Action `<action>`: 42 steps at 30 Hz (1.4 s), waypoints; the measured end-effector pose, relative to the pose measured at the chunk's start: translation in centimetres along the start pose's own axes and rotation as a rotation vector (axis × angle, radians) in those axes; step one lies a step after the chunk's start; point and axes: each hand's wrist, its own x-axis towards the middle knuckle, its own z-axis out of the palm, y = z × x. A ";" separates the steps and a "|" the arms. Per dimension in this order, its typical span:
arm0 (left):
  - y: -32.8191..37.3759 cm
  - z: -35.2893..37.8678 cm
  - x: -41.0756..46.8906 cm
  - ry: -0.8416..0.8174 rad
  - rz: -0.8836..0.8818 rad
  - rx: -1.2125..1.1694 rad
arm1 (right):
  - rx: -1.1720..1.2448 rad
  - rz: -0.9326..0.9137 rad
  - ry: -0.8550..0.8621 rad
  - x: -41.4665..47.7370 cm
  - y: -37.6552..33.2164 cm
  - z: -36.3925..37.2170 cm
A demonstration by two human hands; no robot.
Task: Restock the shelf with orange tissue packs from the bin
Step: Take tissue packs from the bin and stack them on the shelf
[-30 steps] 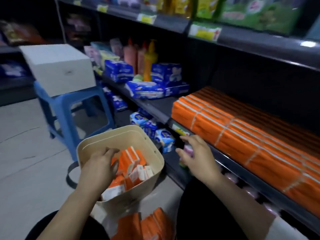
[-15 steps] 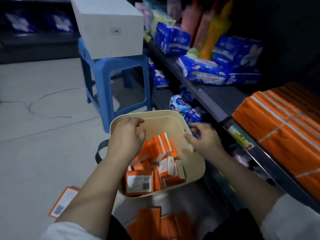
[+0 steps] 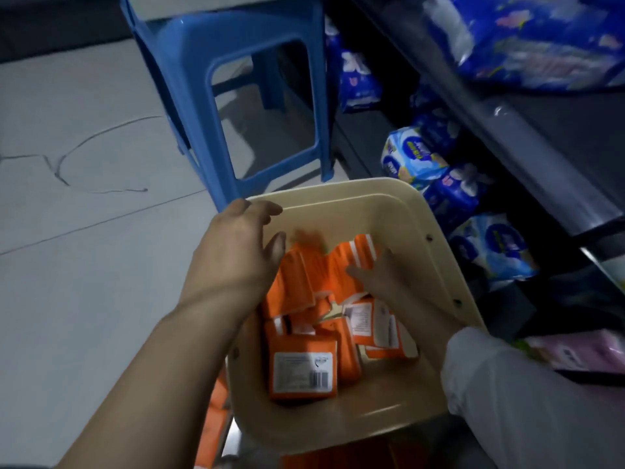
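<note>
A beige plastic bin [image 3: 338, 211] stands on the floor below me with several orange tissue packs [image 3: 304, 370] jumbled inside, some showing white barcode labels. My left hand [image 3: 236, 255] reaches in from the left over the upright packs, one finger along the rim and the thumb against a pack. My right hand [image 3: 375, 275], in a white sleeve, lies inside the bin with its fingers spread on the packs at the right. The shelf edge [image 3: 541, 170] runs along the right; its orange row is out of view.
A blue plastic stool [image 3: 189, 62] stands just beyond the bin. Blue-wrapped packs [image 3: 456, 187] fill the lower shelf to the right, with pink packs [image 3: 575, 353] nearer me. More orange packs [image 3: 213, 418] lie on the floor beside the bin.
My view has tilted down onto the bin. My right hand has come from the shelf front into the bin onto the packs. My left hand stays over the packs.
</note>
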 end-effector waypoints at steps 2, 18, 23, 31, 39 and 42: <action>-0.4 0.7 0.5 -0.050 -0.007 0.026 | -0.019 0.045 -0.026 1.3 0.2 1.5; 1.3 1.2 0.0 -0.172 0.134 -0.003 | 0.523 0.036 -0.058 -1.4 1.2 -1.9; 3.7 1.5 -1.0 -0.315 0.088 -0.104 | 0.805 -0.030 -0.126 -7.2 0.8 -6.9; 11.3 0.4 -5.7 -0.464 0.075 -0.746 | 0.937 -0.166 -0.080 -21.0 5.1 -15.3; 19.1 -3.3 -15.7 -0.446 0.226 -1.078 | 1.004 -0.157 0.203 -34.0 9.5 -21.3; 21.0 -4.5 -19.4 -0.443 0.270 -1.127 | 1.027 -0.164 0.320 -37.8 11.5 -22.5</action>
